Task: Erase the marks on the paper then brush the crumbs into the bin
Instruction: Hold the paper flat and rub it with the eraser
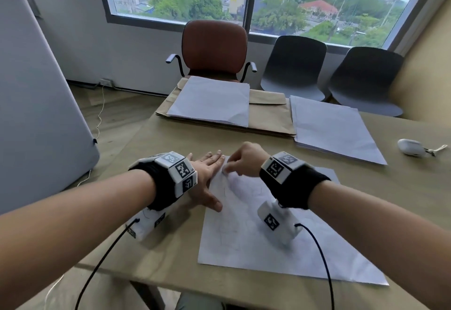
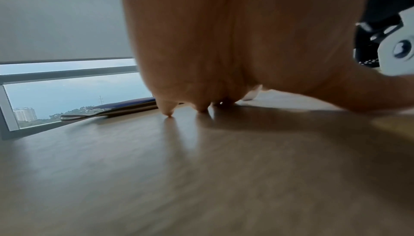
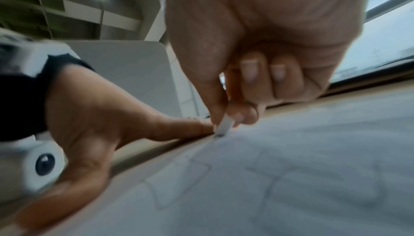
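Two bare hands work at a smooth tan wooden table (image 1: 151,231). The left hand (image 1: 207,175) lies flat, fingers straight, pressing the left edge of a white sheet of paper (image 1: 244,248) that carries faint pencil outlines. The right hand (image 1: 244,160) curls its fingers and pinches a small white block eraser (image 3: 224,126), its tip on the paper's far left corner. Farther back, loose white sheets (image 1: 336,129) lie beside a brown paper envelope (image 1: 268,119).

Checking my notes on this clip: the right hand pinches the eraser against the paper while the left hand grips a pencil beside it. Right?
Not quite. The left hand holds nothing; the head view shows it pressing flat at the paper's edge. The right hand does pinch the eraser.
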Tool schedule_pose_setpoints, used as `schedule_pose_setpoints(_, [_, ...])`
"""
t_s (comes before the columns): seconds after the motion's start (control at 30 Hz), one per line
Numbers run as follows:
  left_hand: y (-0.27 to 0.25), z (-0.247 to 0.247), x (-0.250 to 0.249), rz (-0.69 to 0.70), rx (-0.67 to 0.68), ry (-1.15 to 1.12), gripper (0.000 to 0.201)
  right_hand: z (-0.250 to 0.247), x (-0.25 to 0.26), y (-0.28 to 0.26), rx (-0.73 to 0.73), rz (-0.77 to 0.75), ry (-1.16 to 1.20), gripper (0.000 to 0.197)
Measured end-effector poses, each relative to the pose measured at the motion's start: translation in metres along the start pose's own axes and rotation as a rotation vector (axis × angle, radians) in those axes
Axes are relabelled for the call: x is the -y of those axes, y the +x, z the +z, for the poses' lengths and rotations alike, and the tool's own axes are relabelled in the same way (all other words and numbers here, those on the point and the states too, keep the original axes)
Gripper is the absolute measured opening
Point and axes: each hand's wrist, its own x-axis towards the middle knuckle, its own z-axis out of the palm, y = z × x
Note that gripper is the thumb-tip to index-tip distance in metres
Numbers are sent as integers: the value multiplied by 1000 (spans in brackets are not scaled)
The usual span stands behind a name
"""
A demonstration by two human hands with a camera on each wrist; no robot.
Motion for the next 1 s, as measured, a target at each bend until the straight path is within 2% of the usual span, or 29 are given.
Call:
schedule_pose_setpoints(0.07, [0,0,1,1,5,-4,120,3,3,6,-86,35,10,18])
schedule_pose_setpoints(0.1, [0,0,1,1,8,-7,120,8,5,5,-84,33,9,19])
schedule_pose_setpoints(0.23, [1,1,1,-7,18,-8,121,16,10,-15,110,1,51,22])
schedule_pose_setpoints(0.27, [1,0,1,-7,20,-8,121,12,9,-13,108,18,52,23])
schedule_pose_setpoints(0.37, [0,0,0,-4,18,-1,120,3,5,1,-52,55,44,22])
schedule_pose_setpoints(0.43, [0,-1,0,-5,16,2,120,11,7,0,-84,26,6,21])
schedule_pose_setpoints(0.57, [1,0,0,-15,21,3,121,20,15,-22,80,-106,-1,18])
schedule_pose_setpoints(0.7, [1,2,1,-8,-5,-9,121,3,3,1,-38,37,2,22])
schedule_pose_setpoints(0.77, [2,2,2,-4,-10,-13,121,7,5,1,-66,41,2,22])
schedule_pose_setpoints(0.87, [2,2,2,-8,-2,-11,122,17,11,-21,65,-75,-4,23])
schedule_pose_setpoints(0.93, [2,1,1,-5,11,-9,123,14,10,-28,190,-62,10,23])
schedule_pose_setpoints(1.0, [2,1,1,-2,19,-8,123,3,5,-18,137,7,12,24])
